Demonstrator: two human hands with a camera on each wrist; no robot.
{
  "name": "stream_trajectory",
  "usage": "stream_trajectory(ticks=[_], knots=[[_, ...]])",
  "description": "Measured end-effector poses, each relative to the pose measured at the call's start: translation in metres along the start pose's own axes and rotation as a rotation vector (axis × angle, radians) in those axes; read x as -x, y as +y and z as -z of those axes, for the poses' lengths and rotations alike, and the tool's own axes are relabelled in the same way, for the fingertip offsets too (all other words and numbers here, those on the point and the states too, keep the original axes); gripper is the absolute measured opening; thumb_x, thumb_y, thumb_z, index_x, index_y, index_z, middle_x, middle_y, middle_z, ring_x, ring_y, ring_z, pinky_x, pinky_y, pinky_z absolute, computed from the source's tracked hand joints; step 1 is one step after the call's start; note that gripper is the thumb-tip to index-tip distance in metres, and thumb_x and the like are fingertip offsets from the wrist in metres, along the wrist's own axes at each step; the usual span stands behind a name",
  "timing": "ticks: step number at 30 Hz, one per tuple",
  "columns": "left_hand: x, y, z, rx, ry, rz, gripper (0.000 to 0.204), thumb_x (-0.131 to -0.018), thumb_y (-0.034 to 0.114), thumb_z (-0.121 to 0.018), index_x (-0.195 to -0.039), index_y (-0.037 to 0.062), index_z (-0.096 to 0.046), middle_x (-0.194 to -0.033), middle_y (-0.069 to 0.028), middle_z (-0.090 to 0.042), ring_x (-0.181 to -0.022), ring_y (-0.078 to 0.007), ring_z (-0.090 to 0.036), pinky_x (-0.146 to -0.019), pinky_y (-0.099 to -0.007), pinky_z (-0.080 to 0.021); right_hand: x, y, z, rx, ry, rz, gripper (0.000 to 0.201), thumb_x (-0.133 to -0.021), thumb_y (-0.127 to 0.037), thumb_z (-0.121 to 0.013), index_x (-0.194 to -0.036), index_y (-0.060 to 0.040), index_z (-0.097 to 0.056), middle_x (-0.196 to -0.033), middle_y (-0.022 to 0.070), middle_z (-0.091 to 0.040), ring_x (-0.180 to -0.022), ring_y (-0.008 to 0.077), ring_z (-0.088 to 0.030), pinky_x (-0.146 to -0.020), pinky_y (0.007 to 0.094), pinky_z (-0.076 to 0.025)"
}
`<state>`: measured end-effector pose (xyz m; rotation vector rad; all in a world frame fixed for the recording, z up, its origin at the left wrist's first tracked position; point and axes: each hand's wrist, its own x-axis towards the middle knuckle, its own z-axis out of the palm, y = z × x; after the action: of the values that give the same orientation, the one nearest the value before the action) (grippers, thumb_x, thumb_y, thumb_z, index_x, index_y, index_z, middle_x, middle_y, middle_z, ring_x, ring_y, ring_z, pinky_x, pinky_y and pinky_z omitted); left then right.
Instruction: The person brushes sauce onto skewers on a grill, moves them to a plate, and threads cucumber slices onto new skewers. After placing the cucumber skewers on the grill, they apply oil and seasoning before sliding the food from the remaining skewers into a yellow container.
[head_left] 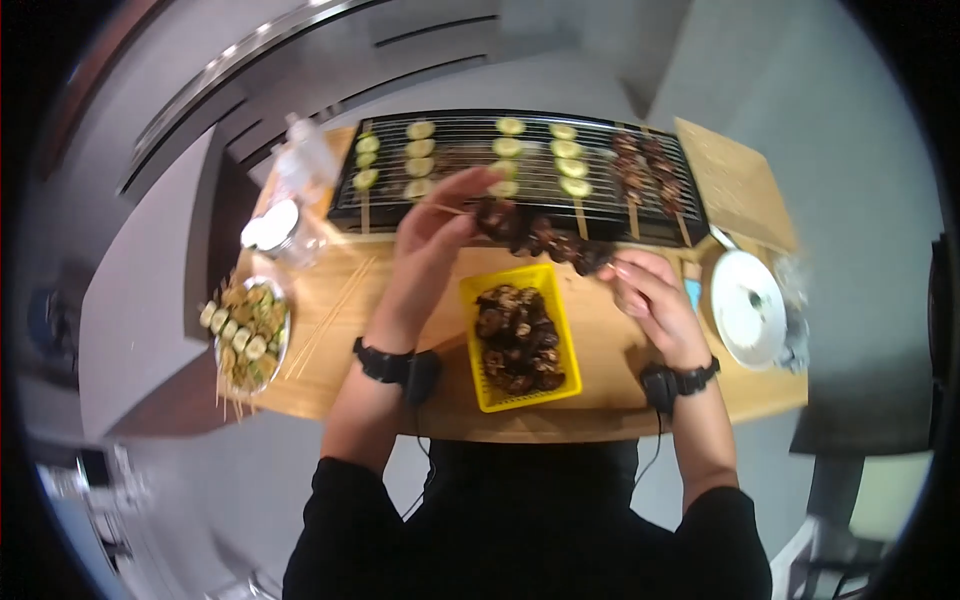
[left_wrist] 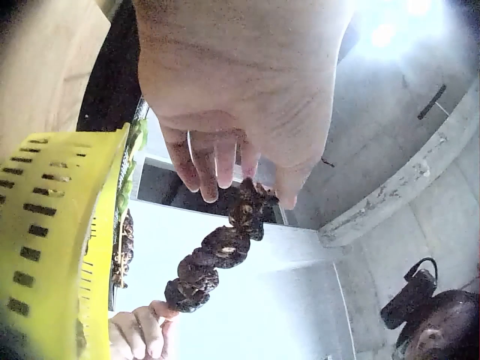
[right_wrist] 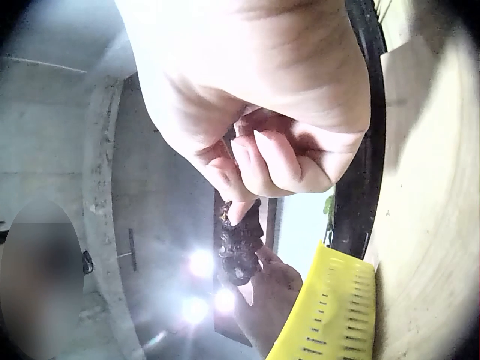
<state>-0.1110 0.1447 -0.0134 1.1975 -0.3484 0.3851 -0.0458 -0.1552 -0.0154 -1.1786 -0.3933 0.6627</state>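
A skewer of dark brown mushrooms (head_left: 540, 240) is held up between the two hands, above a yellow basket (head_left: 574, 372) of more such mushrooms (head_left: 516, 340). My right hand (head_left: 658, 300) pinches the skewer's right end, fingers curled, as the right wrist view shows. At the other end my left hand (head_left: 425, 245) is spread, thumb and fingers apart on either side of the last mushroom (left_wrist: 246, 214). A thin stick end juts out beside the left thumb in the head view.
Behind the basket stands a black grill (head_left: 520, 218) with zucchini skewers (head_left: 568, 150) and dark skewers (head_left: 630, 170). At left are a plate of food (head_left: 252, 330), bare sticks (head_left: 330, 318), jars (head_left: 280, 228) and bottles (head_left: 308, 160). A white bowl (head_left: 735, 340) and cardboard (head_left: 735, 185) lie right.
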Motion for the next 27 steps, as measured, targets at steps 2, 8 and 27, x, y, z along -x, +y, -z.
stream_trajectory(ticks=[2, 8, 27], knots=[[0.002, 0.003, -0.004, 0.006, 0.013, 0.02, 0.053, -0.104, 0.024, -0.061, -0.15, 0.0007, -0.05, -0.147, -0.0147, -0.059, -0.129, -0.0213, -0.06, -0.104, -0.0349, -0.052, 0.004, -0.011, 0.0, 0.039, 0.048, 0.067, 0.021, -0.105, -0.016, -0.062, -0.109, 0.002, -0.071, -0.06, -0.0089, -0.043, -0.053, 0.0008, -0.032, -0.051, 0.0203, -0.024], [0.005, 0.003, 0.004, -0.041, 0.059, 0.089, 0.038, -0.109, 0.025, -0.053, -0.139, 0.0016, -0.059, -0.132, -0.013, -0.068, -0.111, -0.0198, -0.068, -0.095, -0.0321, -0.053, 0.047, -0.031, 0.019, 0.072, 0.375, 0.359, 0.018, -0.104, -0.013, -0.062, -0.108, -0.0002, -0.074, -0.072, -0.0027, -0.063, -0.054, 0.0012, -0.034, -0.051, 0.0204, -0.025], [0.01, 0.012, -0.022, -0.278, 0.011, 0.126, 0.014, -0.106, 0.013, -0.059, -0.102, 0.0024, -0.066, -0.093, -0.003, -0.067, -0.082, -0.0098, -0.057, -0.076, -0.025, -0.044, 0.198, 0.013, 0.119, 0.868, 1.208, 0.311, 0.025, -0.105, -0.015, -0.063, -0.111, 0.0051, -0.077, -0.09, 0.0023, -0.075, -0.077, 0.0051, -0.056, -0.069, 0.0246, -0.045]])
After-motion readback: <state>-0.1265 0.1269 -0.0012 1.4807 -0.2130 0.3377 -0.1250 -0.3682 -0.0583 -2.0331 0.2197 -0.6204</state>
